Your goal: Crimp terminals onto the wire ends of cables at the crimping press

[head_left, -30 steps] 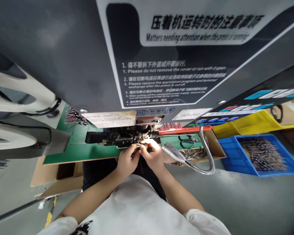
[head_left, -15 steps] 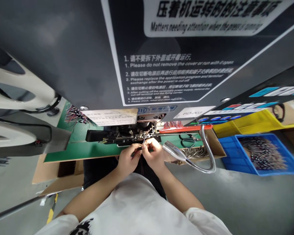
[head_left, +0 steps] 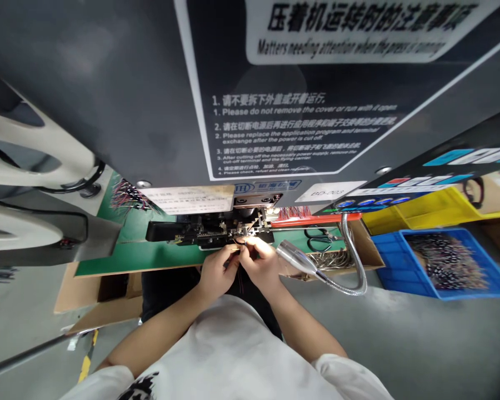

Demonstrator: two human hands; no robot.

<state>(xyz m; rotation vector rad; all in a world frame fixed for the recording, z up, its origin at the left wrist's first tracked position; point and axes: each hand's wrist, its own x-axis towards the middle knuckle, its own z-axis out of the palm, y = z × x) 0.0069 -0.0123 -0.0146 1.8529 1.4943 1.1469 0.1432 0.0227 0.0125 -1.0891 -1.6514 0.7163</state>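
A wire bundle [head_left: 129, 197] lies on the green table [head_left: 104, 261]; my left hand [head_left: 217, 270] and right hand [head_left: 263, 268], fingertips pinched together, grip thin wires [head_left: 240, 283] just before the black mechanism [head_left: 216, 238]. Rightward, a lamp [head_left: 296, 258] crowds me, then a blue bin [head_left: 394, 269].

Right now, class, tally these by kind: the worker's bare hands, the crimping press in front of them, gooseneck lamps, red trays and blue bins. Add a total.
Bare hands: 2 (left hand, right hand)
Crimping press: 1
Gooseneck lamp: 1
Red tray: 1
Blue bin: 1
Total: 6
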